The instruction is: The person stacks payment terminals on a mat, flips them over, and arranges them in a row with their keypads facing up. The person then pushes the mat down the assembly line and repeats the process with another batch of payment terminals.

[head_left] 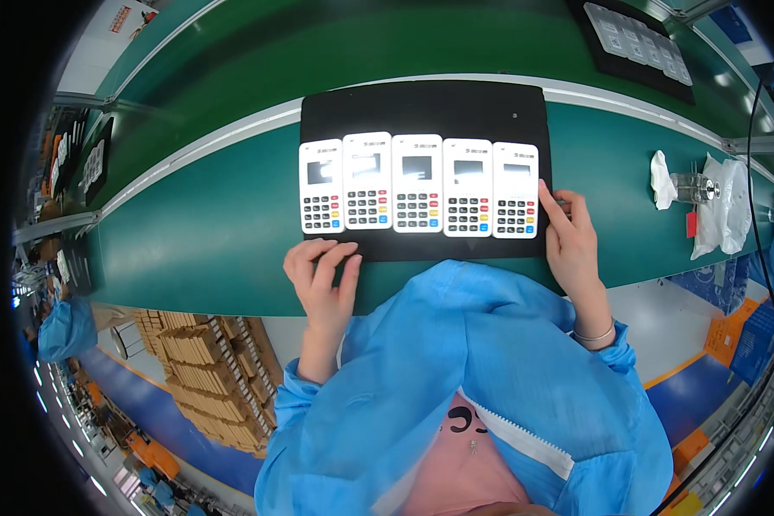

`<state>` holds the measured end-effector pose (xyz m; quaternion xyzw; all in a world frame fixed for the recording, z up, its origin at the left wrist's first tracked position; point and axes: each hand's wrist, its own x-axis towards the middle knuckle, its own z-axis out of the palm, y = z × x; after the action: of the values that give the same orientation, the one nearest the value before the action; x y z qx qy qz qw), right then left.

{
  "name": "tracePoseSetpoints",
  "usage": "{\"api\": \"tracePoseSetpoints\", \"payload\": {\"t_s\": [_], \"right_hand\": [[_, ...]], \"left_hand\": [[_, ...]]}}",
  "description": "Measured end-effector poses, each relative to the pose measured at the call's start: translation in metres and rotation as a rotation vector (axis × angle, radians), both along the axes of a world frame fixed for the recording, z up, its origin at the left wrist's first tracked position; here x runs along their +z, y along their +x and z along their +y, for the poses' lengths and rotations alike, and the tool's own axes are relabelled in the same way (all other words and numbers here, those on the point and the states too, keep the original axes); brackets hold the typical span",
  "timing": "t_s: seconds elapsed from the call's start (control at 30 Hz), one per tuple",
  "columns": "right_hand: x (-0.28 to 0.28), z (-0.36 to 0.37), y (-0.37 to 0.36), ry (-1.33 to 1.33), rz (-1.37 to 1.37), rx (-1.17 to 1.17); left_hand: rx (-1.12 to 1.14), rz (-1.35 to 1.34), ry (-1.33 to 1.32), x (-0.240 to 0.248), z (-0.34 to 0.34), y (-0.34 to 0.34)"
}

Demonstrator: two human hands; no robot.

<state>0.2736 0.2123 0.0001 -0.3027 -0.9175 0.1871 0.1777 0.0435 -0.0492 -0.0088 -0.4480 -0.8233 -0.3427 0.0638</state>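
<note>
Several white card payment terminals stand side by side in a row on a black mat, each with a small screen and a keypad. My left hand is open at the mat's near left edge, fingertips just below the leftmost terminal; I cannot tell if they touch it. My right hand lies at the row's other end, its index finger against the right edge of the rightmost terminal. Its fingers are loosely bent and grip nothing. The second terminal from the left sits slightly farther back than its neighbours.
The green bench extends to both sides. At its right are a small glass jar, a white plastic bag and a black cable. A raised shelf holds a dark tray of clear parts. Stacked cardboard stands on the floor, lower left.
</note>
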Motion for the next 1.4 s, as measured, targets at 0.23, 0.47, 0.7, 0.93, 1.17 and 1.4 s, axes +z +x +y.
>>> {"api": "tracePoseSetpoints", "payload": {"t_s": [0.23, 0.47, 0.7, 0.93, 1.17, 1.4], "right_hand": [[0.002, -0.007, -0.047, 0.115, 0.144, -0.004], [0.001, 0.001, -0.053, 0.296, 0.142, 0.150], [0.007, 0.012, -0.038, -0.383, 0.526, 0.117], [0.004, 0.011, -0.055, 0.188, 0.219, 0.232], [0.017, 0.017, -0.049, -0.592, 0.538, 0.200], [0.016, 0.035, -0.056, -0.228, 0.220, -0.220]], "left_hand": [[-0.193, -0.034, -0.099, 0.000, 0.014, 0.013], [-0.202, 0.051, -0.182, -0.002, 0.017, 0.011], [-0.192, 0.054, -0.185, 0.001, 0.017, 0.012], [-0.192, 0.057, -0.200, -0.001, 0.017, 0.013], [-0.164, 0.080, -0.208, 0.001, 0.016, 0.010], [-0.149, 0.095, -0.183, 0.004, 0.024, 0.018]]}}
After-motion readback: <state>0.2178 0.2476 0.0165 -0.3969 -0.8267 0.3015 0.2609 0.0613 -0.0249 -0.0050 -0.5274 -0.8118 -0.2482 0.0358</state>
